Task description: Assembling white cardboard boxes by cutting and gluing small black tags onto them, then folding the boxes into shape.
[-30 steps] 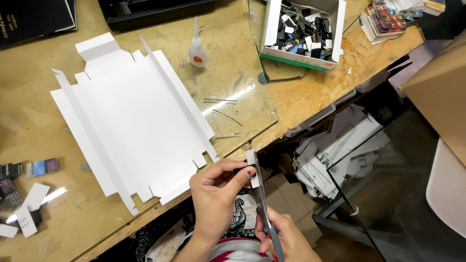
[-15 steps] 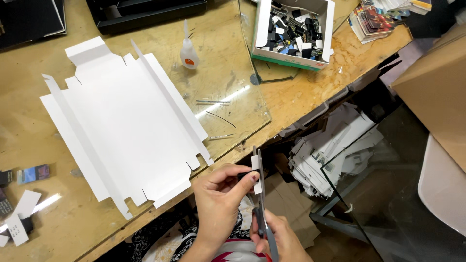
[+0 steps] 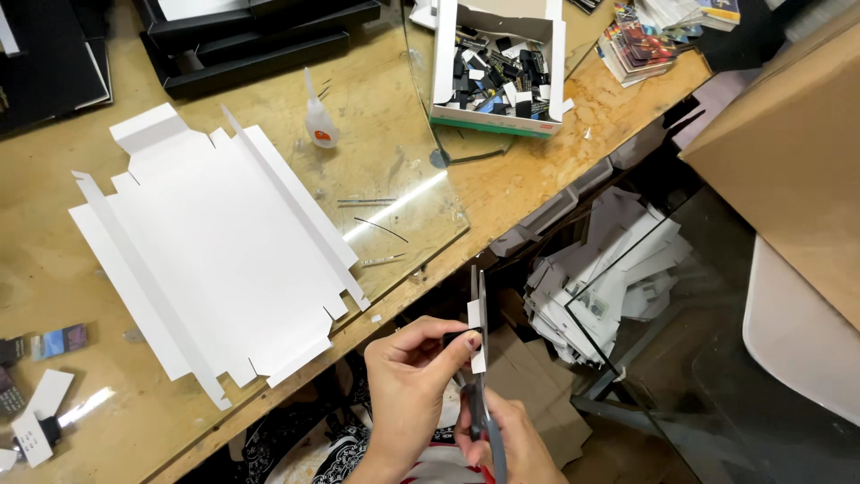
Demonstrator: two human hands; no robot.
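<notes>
Two hands work below the table edge (image 3: 502,235): our left hand (image 3: 408,381) pinches a small white paper strip (image 3: 476,336) while our right hand (image 3: 506,439) grips scissors (image 3: 479,358) astride it. We judge trimming underway; a steady closing cut is needed.

Both hands are bare, with no gloves, rings or watch showing. The left hand (image 3: 414,369) has a dark-painted nail on the thumb; its wrist and the short stretch of forearm in view carry no sleeve. The right hand (image 3: 509,441) is likewise uncovered, only its back and knuckles showing. Below the hands lies patterned clothing (image 3: 318,448), black and white in a swirling print, with a red patch near the bottom edge.
</notes>
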